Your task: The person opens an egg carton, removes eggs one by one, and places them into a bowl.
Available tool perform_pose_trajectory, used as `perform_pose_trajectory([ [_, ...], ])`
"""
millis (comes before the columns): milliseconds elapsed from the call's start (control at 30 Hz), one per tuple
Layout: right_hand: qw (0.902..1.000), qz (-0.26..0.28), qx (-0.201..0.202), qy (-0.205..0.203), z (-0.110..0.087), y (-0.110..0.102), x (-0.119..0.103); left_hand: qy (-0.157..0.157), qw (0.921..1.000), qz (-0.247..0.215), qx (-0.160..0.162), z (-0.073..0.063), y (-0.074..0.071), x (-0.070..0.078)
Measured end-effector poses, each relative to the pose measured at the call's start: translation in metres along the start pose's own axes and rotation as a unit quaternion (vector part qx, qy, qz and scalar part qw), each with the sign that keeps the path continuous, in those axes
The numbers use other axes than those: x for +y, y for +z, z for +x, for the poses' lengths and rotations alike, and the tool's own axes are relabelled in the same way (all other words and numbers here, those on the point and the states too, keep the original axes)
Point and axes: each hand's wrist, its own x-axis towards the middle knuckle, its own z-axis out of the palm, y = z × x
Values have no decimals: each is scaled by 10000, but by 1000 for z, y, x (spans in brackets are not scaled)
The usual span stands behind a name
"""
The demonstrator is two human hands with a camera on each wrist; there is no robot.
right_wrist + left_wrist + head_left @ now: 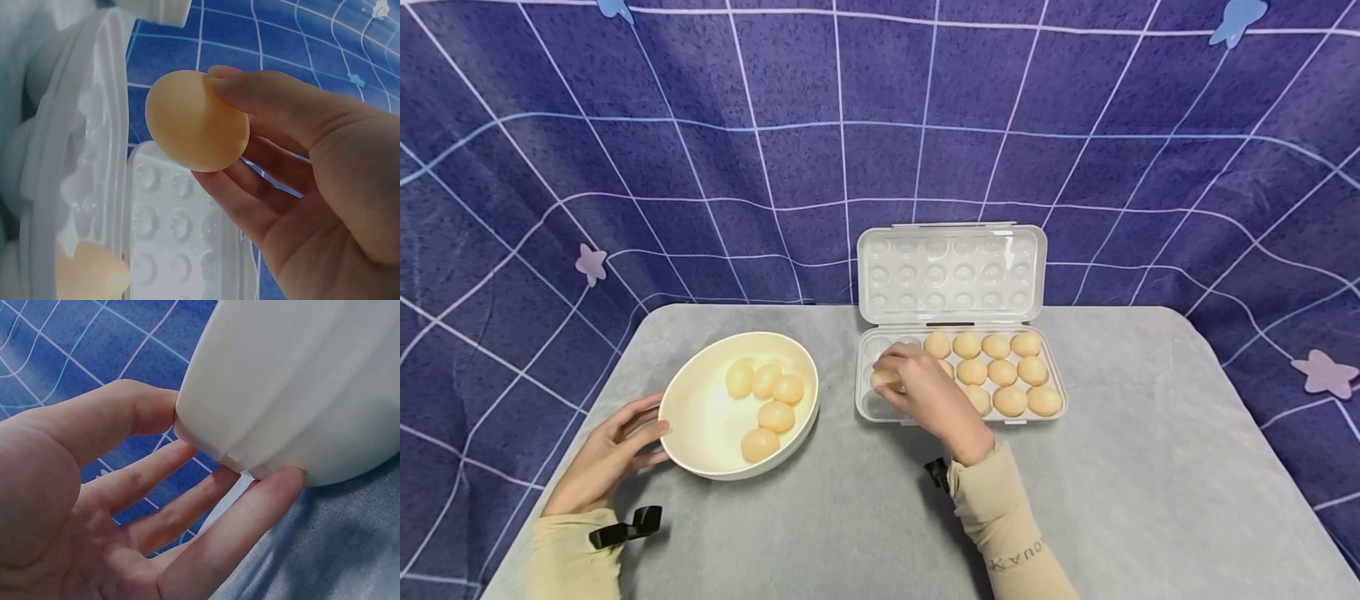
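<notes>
**A right hand pinches one egg above an egg carton while the left hand touches a bowl of eggs.**

At the centre of the head view, the right hand (921,387) pinches a smooth, pale tan egg (197,120) between thumb and fingertips, over the left end of a clear plastic egg carton (880,407). In the right wrist view, the egg sits at the very ends of the fingers: the thumb presses its upper right side, fingertips support it from the lower right, and most of the shell juts out to the left, apart from the carton. Rows of similar tan eggs (1002,372) fill the carton's right part, and its clear, dimpled lid (951,275) stands raised behind.

At the lower left, the left hand (617,450) has its fingers spread and only slightly bent, touching the left side of a round, cream-white bowl (700,446). Five tan eggs (776,417) lie inside, toward the bowl's upper and right sides.

Both hands emerge from beige sleeves (992,500), each with a black wrist strap (625,527). Below is a grey tabletop (865,517); behind hangs a purple-blue curtain (790,167) with a pale grid.
</notes>
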Motion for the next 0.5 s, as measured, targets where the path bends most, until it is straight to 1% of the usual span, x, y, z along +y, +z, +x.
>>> perform_pose_trajectory([
  [200, 9998, 175, -42, -70, 7, 2, -13, -64, 10000, 15, 55, -1, 0, 0],
  [500, 9987, 367, -53, -348, 23, 6, -38, -81, 9999, 43, 97, 0, 1, 1],
])
